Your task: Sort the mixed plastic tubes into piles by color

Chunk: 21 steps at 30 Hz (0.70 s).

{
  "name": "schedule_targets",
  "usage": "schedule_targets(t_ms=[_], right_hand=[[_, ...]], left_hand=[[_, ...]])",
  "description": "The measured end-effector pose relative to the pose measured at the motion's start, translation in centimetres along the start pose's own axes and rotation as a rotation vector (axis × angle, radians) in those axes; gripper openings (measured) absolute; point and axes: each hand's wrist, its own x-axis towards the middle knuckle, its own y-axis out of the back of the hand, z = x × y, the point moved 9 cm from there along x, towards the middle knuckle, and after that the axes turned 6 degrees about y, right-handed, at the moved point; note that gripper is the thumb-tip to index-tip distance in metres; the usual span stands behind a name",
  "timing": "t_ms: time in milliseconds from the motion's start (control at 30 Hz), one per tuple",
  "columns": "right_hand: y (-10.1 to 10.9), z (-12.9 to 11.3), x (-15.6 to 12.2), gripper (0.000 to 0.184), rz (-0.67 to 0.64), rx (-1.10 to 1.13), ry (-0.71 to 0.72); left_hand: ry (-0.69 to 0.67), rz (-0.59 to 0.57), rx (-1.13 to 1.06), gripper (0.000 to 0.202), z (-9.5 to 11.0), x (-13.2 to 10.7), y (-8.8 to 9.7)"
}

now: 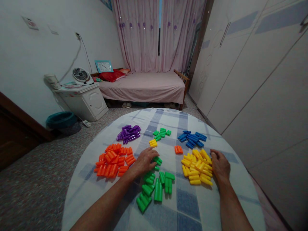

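Plastic pieces shaped like joined tubes lie sorted by colour on a round table. My left hand (145, 160) reaches over the middle, fingers apart and bent slightly down beside the green pieces (158, 190). Some green pieces lie at its fingertips, and I see nothing held in it. Just above it sits a small yellow piece (153, 143). My right hand (220, 165) rests on the cloth at the right edge of the yellow pile (197, 167), fingers loosely bent and holding nothing visible. Left of my left hand is the orange pile (112, 162).
Farther back lie a purple pile (128, 133), a few green pieces (162, 132), a blue pile (192, 138) and a lone orange piece (178, 149). The table (120, 208) has a checked cloth. Beyond it stand a bed (146, 85) and a white cabinet (95, 102) with a fan.
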Motion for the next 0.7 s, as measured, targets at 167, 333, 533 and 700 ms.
schedule_targets(t_ms=[167, 333, 533, 700], right_hand=[[0.0, 0.1, 0.0, 0.046, 0.005, -0.001, 0.011], [-0.1, 0.2, 0.0, 0.045, 0.007, -0.012, 0.010], [-0.1, 0.1, 0.1, 0.045, -0.001, -0.023, 0.013], [-0.1, 0.0, -0.1, 0.045, -0.016, -0.006, 0.018]], left_hand=[[0.025, -0.023, 0.071, 0.026, 0.3, 0.8, -0.1], [0.070, 0.101, -0.045, 0.024, -0.5, 1.9, 1.8], [0.375, 0.383, -0.154, 0.026, -5.7, 6.2, 5.4], [0.503, 0.389, -0.148, 0.026, -8.2, 9.1, 4.7]])
